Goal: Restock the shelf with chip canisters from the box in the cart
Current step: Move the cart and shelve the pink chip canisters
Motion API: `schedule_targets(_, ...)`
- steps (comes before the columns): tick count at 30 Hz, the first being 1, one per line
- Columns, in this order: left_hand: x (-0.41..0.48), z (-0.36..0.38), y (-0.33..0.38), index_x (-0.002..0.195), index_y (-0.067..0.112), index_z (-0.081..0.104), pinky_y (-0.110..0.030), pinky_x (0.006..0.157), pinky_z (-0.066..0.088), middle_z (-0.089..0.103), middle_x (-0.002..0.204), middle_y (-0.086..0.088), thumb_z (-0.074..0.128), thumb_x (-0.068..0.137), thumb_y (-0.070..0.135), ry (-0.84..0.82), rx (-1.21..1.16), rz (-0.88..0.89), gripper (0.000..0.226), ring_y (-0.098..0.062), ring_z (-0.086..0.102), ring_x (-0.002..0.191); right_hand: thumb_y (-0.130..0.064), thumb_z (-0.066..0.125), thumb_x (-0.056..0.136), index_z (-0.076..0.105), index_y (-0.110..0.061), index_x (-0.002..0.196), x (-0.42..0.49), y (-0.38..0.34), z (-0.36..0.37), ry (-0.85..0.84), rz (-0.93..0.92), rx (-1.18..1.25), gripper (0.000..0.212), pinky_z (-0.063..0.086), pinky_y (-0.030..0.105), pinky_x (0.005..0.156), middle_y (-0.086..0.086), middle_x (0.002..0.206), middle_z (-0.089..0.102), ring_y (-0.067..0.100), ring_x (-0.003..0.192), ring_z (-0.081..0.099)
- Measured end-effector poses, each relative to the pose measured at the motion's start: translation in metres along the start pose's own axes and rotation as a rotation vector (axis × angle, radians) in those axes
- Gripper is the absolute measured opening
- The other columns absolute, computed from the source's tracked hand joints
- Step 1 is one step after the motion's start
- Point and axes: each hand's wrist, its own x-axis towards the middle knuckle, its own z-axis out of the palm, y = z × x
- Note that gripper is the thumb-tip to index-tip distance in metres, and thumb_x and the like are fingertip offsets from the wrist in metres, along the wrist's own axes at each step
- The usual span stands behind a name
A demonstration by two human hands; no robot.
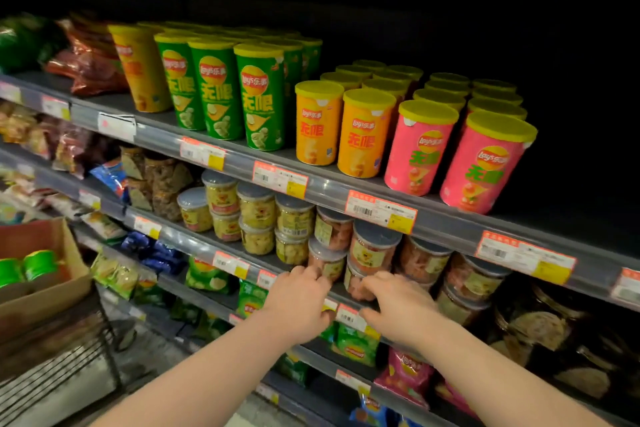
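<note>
While left hand and right hand curl at the tubs (whether holding, unclear), canisters in the box look light, stiff, slick: grasp mid-body.

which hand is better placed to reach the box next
Left, likely: the box holding green canisters sits far left, and the left hand is nearer it than the right hand.

Dim shop aisle with a grey floor; everything overhead is dark.

Left hand and right hand rest at the shelf edge beside clear tubs.
</note>
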Motion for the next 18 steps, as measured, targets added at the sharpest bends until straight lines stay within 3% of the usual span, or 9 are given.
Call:
schedule_targets(11, -0.078, 0.046, -0.044, 0.125, 0.018, 0.049, -0.039, 0.094, 0.041, 0.048, 0.125, -0.006, 0.049, 0.088, 0.047, -0.121, -0.075, -0.35, 0.047, -0.028, 0.046, 0.118, -0.041, 0.051, 0.09, 0.05, -0.026, 0.126, 0.038, -0.058, 0.048, -0.174, -0.312, -0.037, 0.039, 0.042, 0.032, 0.092, -0.001, 0.13, 0.05, 0.022, 0.119, 0.048)
schedule_targets(18, -0.125, 0.07, -0.081, 0.124, 0.017, 0.05, -0.038, 0.096, 0.042, 0.048, 0.125, -0.006, 0.049, 0.087, 0.047, -0.174, -0.123, -0.501, 0.048, -0.03, 0.045, 0.12, -0.041, 0.051, 0.09, 0.048, -0.025, 0.13, 0.051, -0.117, 0.073, -0.273, -0.416, -0.107, 0.043, 0.042, 0.035, 0.091, 0.002, 0.129, 0.051, 0.027, 0.116, 0.051)
